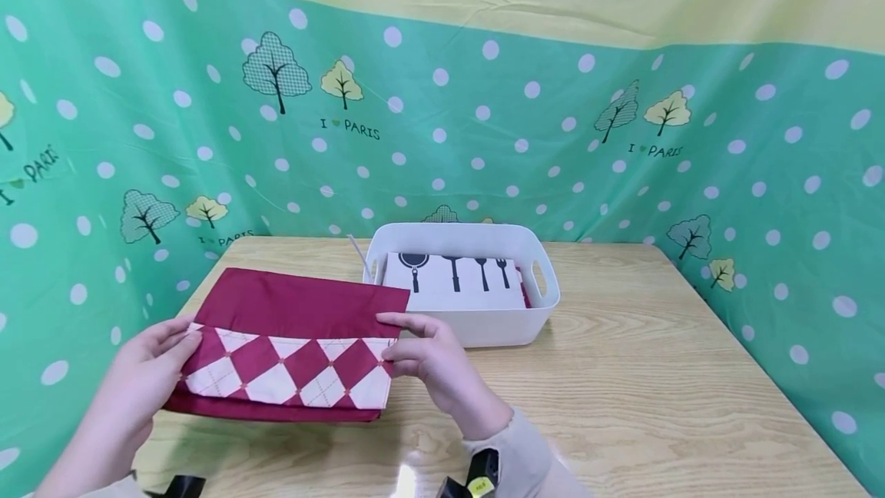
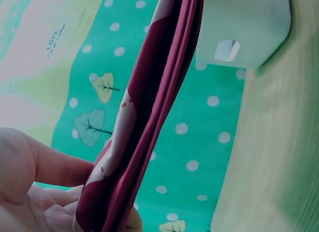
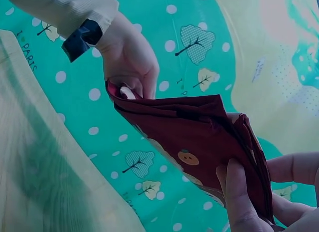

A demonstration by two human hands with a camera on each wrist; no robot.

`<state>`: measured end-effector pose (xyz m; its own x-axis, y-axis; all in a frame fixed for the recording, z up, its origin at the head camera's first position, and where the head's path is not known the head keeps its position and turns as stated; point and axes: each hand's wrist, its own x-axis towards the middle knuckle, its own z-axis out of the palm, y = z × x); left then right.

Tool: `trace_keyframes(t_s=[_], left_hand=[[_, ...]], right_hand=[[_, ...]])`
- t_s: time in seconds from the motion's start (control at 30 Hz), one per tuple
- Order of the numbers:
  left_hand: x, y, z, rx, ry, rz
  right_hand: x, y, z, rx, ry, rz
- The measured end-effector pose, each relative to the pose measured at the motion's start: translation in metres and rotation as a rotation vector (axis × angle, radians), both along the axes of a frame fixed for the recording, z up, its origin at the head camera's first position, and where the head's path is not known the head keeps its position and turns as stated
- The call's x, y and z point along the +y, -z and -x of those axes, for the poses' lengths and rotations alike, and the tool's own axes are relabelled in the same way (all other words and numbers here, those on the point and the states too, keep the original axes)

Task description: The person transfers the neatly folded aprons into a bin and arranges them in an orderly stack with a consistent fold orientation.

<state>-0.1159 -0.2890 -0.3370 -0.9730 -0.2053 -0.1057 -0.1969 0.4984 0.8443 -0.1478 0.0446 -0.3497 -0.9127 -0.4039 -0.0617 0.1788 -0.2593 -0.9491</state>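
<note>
A folded maroon cloth (image 1: pixel 304 302) with a band of white and maroon diamonds is held up over the near left of the table. My left hand (image 1: pixel 156 356) grips its left edge, thumb on the front. At the right edge, my right hand (image 1: pixel 437 360) pinches the cloth between thumb and fingers. The left wrist view shows several stacked layers of the cloth (image 2: pixel 164 102) edge-on. A small orange round print appears on the underside of the cloth (image 3: pixel 164 137) in the right wrist view.
Behind the cloth stands a white plastic basket (image 1: pixel 484 329) on the wooden table (image 1: pixel 643 375). Inside lies a white folded cloth (image 1: pixel 452 283) printed with black kitchen utensils, with some red fabric beside it. A green dotted curtain (image 1: pixel 442 137) surrounds the table.
</note>
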Motion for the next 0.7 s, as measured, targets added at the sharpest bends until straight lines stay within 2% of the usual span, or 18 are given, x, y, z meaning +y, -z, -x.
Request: trace_keyframes(t_s=[0.1,0.2,0.37,0.6,0.7], left_hand=[[0.005,-0.004,-0.001,-0.025,-0.006,-0.025],[0.009,-0.003,-0.003,-0.015,-0.013,-0.032],[0.012,0.001,-0.006,0.049,-0.002,-0.053],[0.021,-0.004,-0.011,0.129,0.020,-0.080],[0.025,-0.006,-0.013,0.173,0.030,-0.133]], right_hand=[[0.003,-0.002,0.002,-0.009,0.005,0.001],[0.007,-0.003,0.006,-0.020,0.014,0.006],[0.014,-0.006,0.010,-0.020,0.034,0.013],[0.024,-0.012,0.014,-0.012,0.049,0.022],[0.028,-0.015,0.016,-0.012,0.053,0.020]])
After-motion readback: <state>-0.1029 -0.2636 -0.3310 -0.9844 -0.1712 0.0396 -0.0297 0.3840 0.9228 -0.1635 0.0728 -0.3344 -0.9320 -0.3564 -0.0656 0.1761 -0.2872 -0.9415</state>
